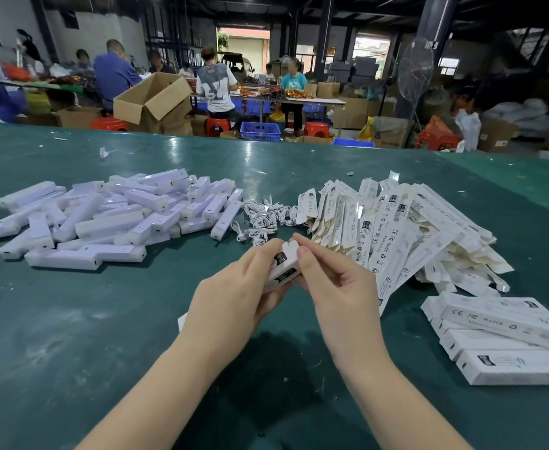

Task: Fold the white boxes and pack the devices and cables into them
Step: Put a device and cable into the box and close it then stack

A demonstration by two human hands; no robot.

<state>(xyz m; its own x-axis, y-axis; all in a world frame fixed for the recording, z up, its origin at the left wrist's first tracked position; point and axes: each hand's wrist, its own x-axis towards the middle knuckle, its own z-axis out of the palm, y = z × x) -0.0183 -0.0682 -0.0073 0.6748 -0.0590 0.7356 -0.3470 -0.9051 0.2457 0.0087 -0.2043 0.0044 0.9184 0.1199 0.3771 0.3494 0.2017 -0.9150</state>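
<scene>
Fingers of left hand (234,297) and right hand (338,287) both curled around 1 white box (284,266).

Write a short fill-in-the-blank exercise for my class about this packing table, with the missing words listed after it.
1. Both hands hold one white ____ above the green table.
2. The pile of white devices lies to the ____ of the cables.
3. The finished boxes lie near the ____ hand.

Missing words: box; left; right
</scene>
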